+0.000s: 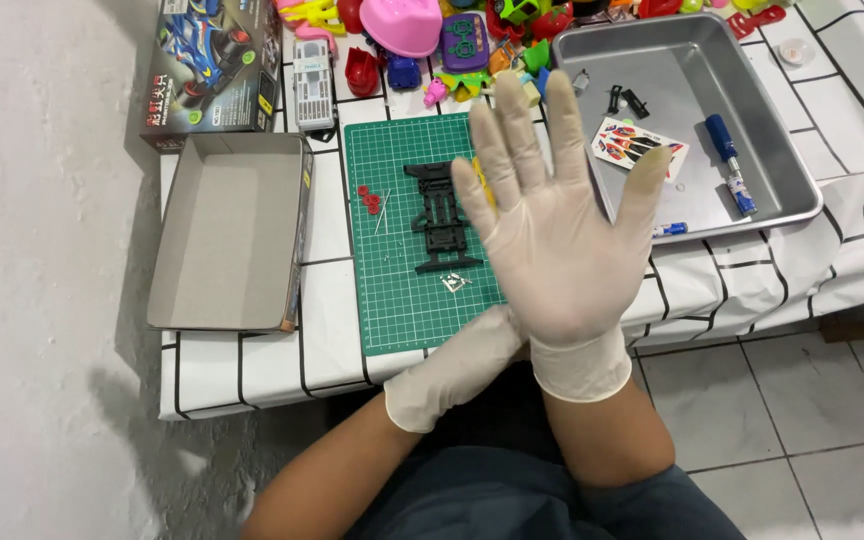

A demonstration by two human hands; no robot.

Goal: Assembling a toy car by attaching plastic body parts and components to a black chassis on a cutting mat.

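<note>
My right hand [552, 240] is raised over the table in a whitish glove, palm toward me, fingers spread, holding nothing. My left hand [457, 368], also gloved, reaches across beneath it to the right wrist; its fingers are hidden behind the right hand. Under the hands lies a green cutting mat [392, 300]. On it are a black toy-car chassis [440, 215], small red round parts [369, 198] and a tiny metal piece [455, 283].
An empty cardboard box lid [222, 230] sits left of the mat, with a toy car kit box [212, 65] behind it. A metal tray [692, 60] at right holds a sticker sheet [637, 140], a blue screwdriver [730, 165] and black bits. Colourful toys [402, 25] crowd the back edge.
</note>
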